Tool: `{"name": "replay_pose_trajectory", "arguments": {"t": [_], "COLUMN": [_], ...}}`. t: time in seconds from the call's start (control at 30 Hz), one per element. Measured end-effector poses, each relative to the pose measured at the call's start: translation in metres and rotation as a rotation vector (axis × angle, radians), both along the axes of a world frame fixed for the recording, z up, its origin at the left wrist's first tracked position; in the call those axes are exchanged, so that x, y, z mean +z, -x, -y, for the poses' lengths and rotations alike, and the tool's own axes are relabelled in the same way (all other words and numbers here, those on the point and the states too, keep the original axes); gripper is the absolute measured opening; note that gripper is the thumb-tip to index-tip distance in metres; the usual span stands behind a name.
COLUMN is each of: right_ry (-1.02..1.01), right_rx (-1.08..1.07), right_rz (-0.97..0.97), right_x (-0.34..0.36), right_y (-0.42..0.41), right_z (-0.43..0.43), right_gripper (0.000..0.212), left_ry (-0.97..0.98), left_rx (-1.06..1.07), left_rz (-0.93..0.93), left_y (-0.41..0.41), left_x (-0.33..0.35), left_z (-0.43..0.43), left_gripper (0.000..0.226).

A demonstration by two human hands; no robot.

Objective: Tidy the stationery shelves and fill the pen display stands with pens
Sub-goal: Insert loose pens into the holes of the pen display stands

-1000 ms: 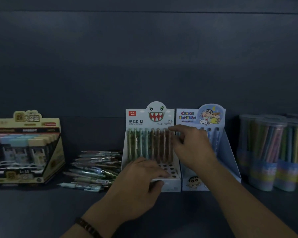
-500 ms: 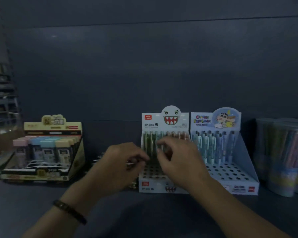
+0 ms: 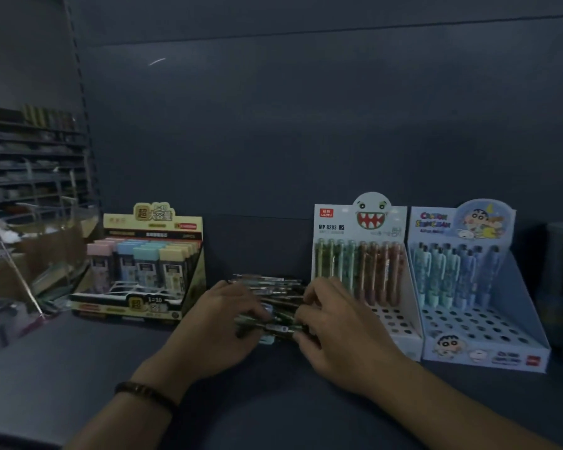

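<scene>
Fingers (image 3: 246, 302) of the left hand (image 3: 221, 323) curl down over the near end of a heap of loose pens (image 3: 270, 285), thumb tucked in against them, so the hand grips several at once; blur hides how many. The right hand (image 3: 337, 326) mirrors it from the other side, its fingers bent onto the same heap and its thumb pinching a pen that bridges the gap between the two hands. Both palms face down, wrists low over the shelf (image 3: 78, 368), forearms running in from the lower edge and converging. A dark beaded bracelet (image 3: 147, 393) circles the left wrist. The pens lie flat on the shelf, between a yellow box (image 3: 153, 219) on the left and a white stand (image 3: 333, 237) just beside the right hand. The white stand's header bears a toothy monster face, a red tag reading "LANTU" and the code "MP 8283". A row of pens stands upright at its back, green to the left and brown to the right, with round holes showing in front. Against it on the right sits a blue stand (image 3: 520, 287), headed "CRAYON SHINCHAN" beside a cartoon boy, with teal and blue pens upright in its back rows. The yellow box holds pastel-capped cases and is marked "1=10" among Chinese characters.
</scene>
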State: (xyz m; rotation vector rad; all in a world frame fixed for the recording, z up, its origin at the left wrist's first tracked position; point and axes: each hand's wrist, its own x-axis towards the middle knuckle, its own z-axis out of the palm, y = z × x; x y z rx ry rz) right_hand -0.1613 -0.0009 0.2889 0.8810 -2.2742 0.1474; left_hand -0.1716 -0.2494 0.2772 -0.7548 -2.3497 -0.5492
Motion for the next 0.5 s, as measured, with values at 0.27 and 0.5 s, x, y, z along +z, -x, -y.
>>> {"name": "replay_pose_trajectory", "arguments": {"t": [0.27, 0.5], "right_ry": [-0.139, -0.04], "right_rx": [-0.084, -0.033], "right_rz": [-0.048, -0.02], "right_x": [0.0035, 0.0004], "right_y": [-0.0014, 0.002], "right_z": [0.0082, 0.0061], "right_gripper": [0.025, 0.021], "left_ry": [-0.022, -0.026], "left_rx": [-0.024, 0.003], "left_rz": [0.005, 0.021], "left_y": [-0.0001, 0.0018], "left_x": [-0.0001, -0.0015], "left_z": [0.0017, 0.0015], "left_gripper": [0.021, 0.023]}}
